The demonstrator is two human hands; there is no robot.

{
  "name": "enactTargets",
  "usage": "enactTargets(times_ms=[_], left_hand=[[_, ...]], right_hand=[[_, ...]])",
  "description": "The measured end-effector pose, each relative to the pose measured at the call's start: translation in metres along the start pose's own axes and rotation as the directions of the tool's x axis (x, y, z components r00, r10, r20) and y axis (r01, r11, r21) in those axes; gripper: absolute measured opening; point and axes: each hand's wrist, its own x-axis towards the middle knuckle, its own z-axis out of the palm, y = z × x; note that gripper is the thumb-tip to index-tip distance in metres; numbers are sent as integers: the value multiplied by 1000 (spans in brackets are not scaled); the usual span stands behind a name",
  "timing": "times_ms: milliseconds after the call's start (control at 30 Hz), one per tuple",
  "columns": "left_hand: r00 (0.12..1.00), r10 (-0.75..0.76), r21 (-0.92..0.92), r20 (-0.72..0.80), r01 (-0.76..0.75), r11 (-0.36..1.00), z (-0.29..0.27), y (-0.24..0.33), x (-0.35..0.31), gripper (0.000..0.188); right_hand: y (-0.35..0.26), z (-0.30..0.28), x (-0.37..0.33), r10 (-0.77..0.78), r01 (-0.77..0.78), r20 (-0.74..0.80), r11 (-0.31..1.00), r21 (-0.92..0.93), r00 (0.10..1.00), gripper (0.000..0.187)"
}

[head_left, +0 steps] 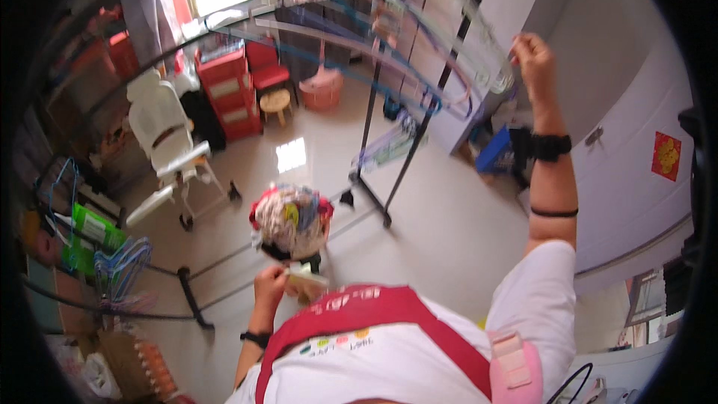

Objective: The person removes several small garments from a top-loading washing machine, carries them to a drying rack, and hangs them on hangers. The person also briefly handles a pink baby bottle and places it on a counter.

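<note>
My right hand is raised at the upper right, its fingers loosely bent and a little apart, beside the ends of pale hangers on a clothes rack. Nothing shows in that hand. Low in front of my body, my left hand is closed on a slim pale green strip, whose kind I cannot make out. Beyond it stands a round heap of mixed clothes, white, red and grey. Blue hangers and other coloured ones hang across the top, partly smeared.
The rack's black legs and low bars cross the floor. A white high chair, red drawers and a small wooden stool stand at the far left. More blue hangers hang at left. A white door is at right.
</note>
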Motion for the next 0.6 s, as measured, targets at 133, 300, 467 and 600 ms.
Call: enactTargets(times_ms=[133, 300, 467, 600], left_hand=[[993, 108, -1, -46, -108, 994, 6, -10, 2, 10], [996, -64, -170, -56, 53, 984, 2, -6, -13, 6], [989, -115, -196, -89, 96, 976, -17, -7, -35, 6], [989, -114, -186, -91, 96, 978, -33, -24, -50, 5]], right_hand=[[30, -9, -35, 66, 5, -232, 956, 292, 970, 18], [112, -12, -106, 472, -244, -225, 739, 628, 853, 18], [183, 62, -211, 882, -700, 23, 358, 618, 471, 14], [187, 124, -272, 863, -834, 188, 362, 416, 468, 15]])
